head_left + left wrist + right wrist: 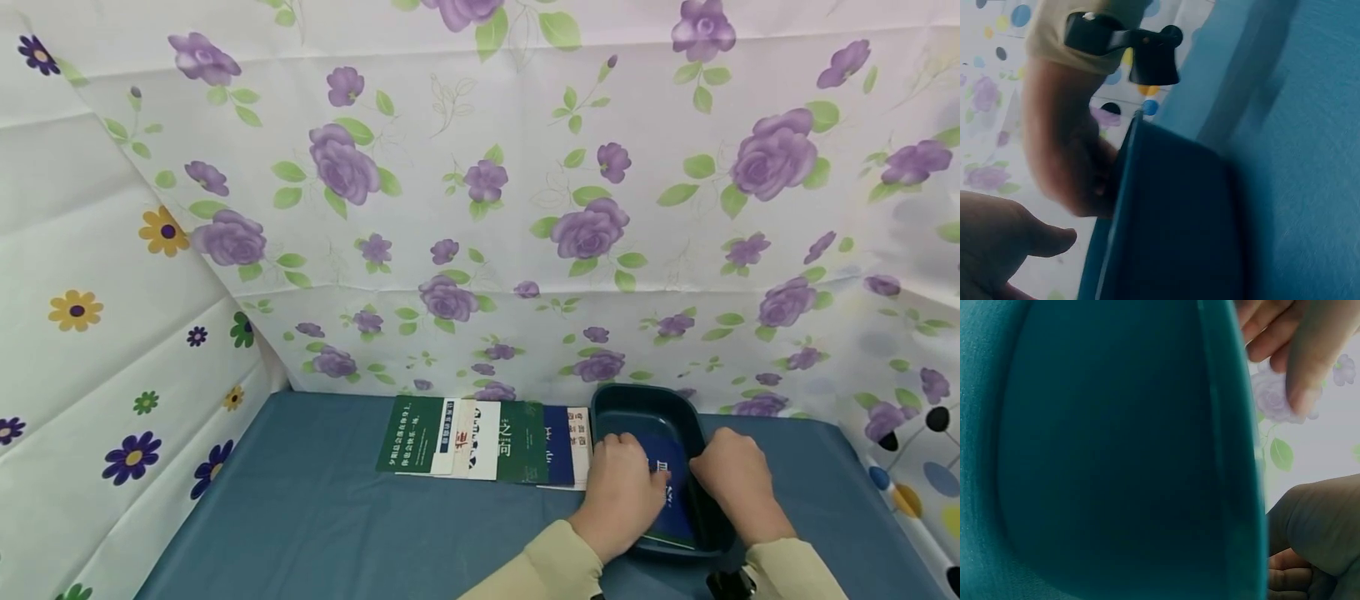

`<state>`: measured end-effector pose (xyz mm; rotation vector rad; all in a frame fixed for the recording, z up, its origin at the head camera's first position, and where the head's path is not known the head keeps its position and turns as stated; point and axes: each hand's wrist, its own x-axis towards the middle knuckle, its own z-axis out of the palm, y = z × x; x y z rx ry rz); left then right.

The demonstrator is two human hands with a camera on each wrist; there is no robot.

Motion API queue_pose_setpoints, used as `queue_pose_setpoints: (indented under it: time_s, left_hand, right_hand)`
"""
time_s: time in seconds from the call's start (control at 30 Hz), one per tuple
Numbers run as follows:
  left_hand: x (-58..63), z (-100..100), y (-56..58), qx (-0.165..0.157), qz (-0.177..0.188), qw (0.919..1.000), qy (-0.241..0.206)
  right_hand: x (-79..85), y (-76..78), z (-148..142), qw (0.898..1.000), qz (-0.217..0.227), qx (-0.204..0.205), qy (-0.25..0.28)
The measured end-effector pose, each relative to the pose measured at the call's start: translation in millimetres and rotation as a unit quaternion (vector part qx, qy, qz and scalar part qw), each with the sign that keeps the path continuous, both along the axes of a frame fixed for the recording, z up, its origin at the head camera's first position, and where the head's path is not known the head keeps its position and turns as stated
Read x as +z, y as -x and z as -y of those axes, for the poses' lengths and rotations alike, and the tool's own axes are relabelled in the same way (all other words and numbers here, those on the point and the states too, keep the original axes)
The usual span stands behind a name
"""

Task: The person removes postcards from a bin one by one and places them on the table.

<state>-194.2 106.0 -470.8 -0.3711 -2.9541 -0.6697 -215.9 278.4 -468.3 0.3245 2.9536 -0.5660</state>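
Observation:
A dark teal plastic bin (678,403) stands on the table with a blue printed booklet or card (678,500) lying in it. My left hand (626,492) hangs over the bin's left side, above the booklet. Its thumb and fingers stand apart in the right wrist view, with nothing seen between them. At the bin's right side, my right hand (738,479) has its bent fingers at the rim, reaching partly inside. The bin's wall hides those fingertips, so whether they hold anything is unclear.
Left of the bin, several overlapping cards or booklets in green, white and blue, such as a green one (411,435), lie in a row by the back edge. A blue-green cloth (337,517) covers the table. Flowered sheets (480,242) hang behind and at both sides.

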Motion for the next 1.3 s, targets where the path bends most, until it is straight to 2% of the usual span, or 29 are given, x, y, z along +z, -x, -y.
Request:
queue_pose_setpoints:
  time_s: [0.2, 0.47, 0.67, 0.83, 1.1, 1.3]
  left_hand:
    - [-9.7, -15.7, -1.5, 0.019, 0.067, 0.9967, 0.041]
    - [-26.1, -28.2, 1.6, 0.036, 0.121, 0.9904, 0.057]
    - [-35.3, -34.4, 5.8, 0.045, 0.103, 0.9867, 0.117]
    - [-38.1, -39.1, 9.4, 0.045, 0.103, 0.9793, 0.169]
    - [-39.5, -37.6, 8.8, 0.027, 0.088, 0.9748, 0.203]
    - [-40.2, -39.3, 7.9, 0.039, 0.08, 0.9749, 0.204]
  right_hand:
    - [-2.6, -0.6, 0.4, 1.0, -0.013, -0.002, -0.001]
    - [-3.0, 0.9, -0.8, 1.0, 0.005, 0.002, -0.004]
    - [-5.4, 0.9, -0.8, 1.0, -0.003, 0.003, -0.001]
    - [-5.9, -0.7, 0.1, 1.0, -0.018, 0.001, 0.001]
    - [-4.7, 0.2, -0.5, 1.0, -0.025, 0.012, -0.003]
    - [-2.4, -2.0, 0.4, 1.0, -0.022, 0.015, -0.002]
